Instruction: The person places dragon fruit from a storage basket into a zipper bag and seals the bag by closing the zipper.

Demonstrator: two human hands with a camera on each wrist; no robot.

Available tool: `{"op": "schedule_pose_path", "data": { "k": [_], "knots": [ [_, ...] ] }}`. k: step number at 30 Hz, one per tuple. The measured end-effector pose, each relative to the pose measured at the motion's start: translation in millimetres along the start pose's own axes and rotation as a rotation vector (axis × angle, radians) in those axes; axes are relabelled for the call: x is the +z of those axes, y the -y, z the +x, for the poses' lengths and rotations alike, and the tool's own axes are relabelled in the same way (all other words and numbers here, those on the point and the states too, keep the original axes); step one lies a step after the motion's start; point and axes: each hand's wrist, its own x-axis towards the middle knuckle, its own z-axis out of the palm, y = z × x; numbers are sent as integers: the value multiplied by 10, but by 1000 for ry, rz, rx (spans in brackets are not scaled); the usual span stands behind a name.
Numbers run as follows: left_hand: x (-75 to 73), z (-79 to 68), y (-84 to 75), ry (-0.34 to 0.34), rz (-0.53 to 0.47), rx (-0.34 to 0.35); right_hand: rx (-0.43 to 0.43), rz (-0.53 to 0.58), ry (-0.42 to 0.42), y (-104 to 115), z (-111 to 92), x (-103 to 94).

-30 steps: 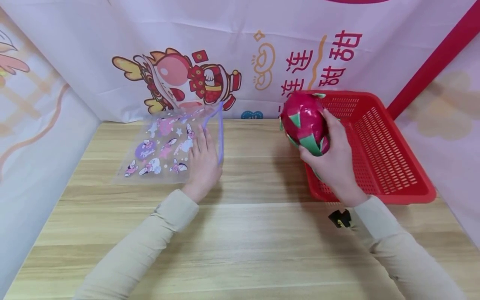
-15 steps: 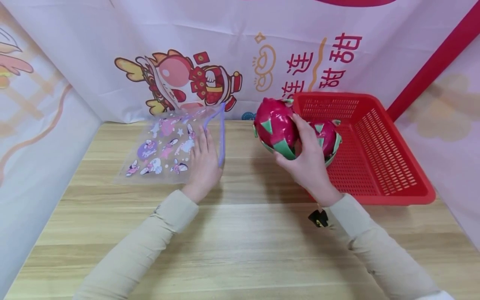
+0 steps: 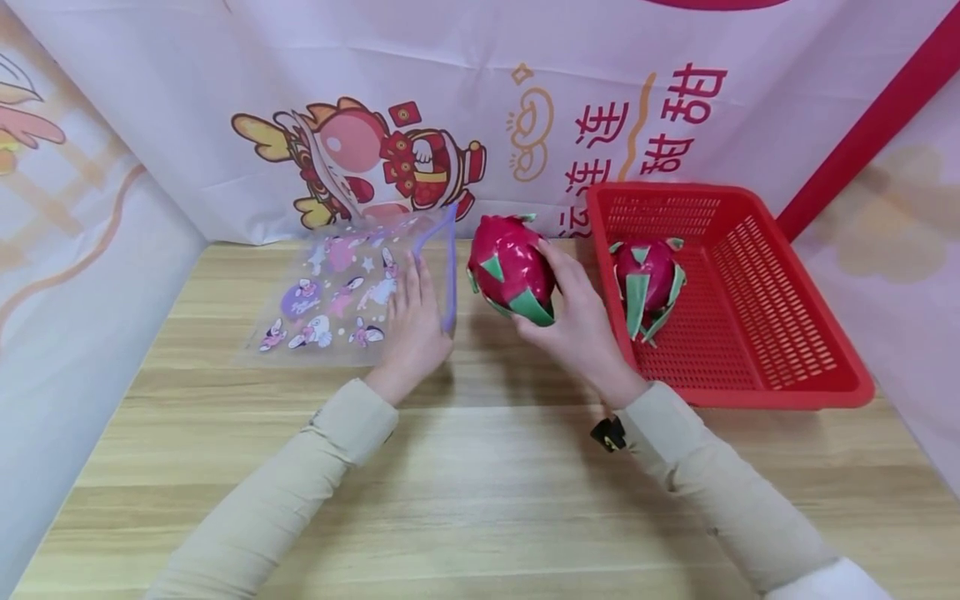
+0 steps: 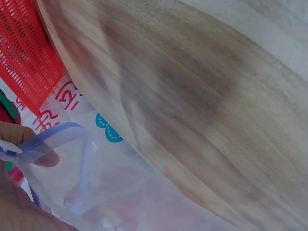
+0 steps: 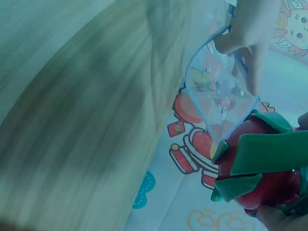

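Observation:
My right hand (image 3: 576, 329) grips a toy dragon fruit (image 3: 508, 257), magenta with green leaf flaps, above the table just right of a clear zip bag (image 3: 333, 287). The bag has a purple rim and cartoon prints. My left hand (image 3: 417, 327) holds that rim, thumb and fingers on either side of it; the right wrist view shows the bag's mouth (image 5: 188, 79) spread apart. There the dragon fruit (image 5: 260, 185) hangs close to the mouth, outside it. Part of the left hand's grip is hidden in the head view.
A red perforated basket (image 3: 757, 398) stands at the right of the wooden table (image 3: 465, 500). Inside it, near the left wall, lies a second toy dragon fruit (image 3: 656, 271). A printed cloth backdrop (image 3: 510, 33) rises behind the table.
The right hand has carried the dragon fruit left, from over the basket's edge to beside the bag. The second dragon fruit has come into full view. The left hand stays almost still at the bag.

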Motion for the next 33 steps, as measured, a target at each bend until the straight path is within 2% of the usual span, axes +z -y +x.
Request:
{"op": "schedule_pose_path", "data": {
  "k": [7,25,33],
  "knots": [
    [-18,2,-12,-13,-18,33,-18,4,73,-54,32,115],
    [-38,-33,-100,14,-83,22,-98,-11,181,-58,87,309],
    [-24,-48,-133,19,-91,25,-63,-54,230,-93,113,401]
  ]
}}
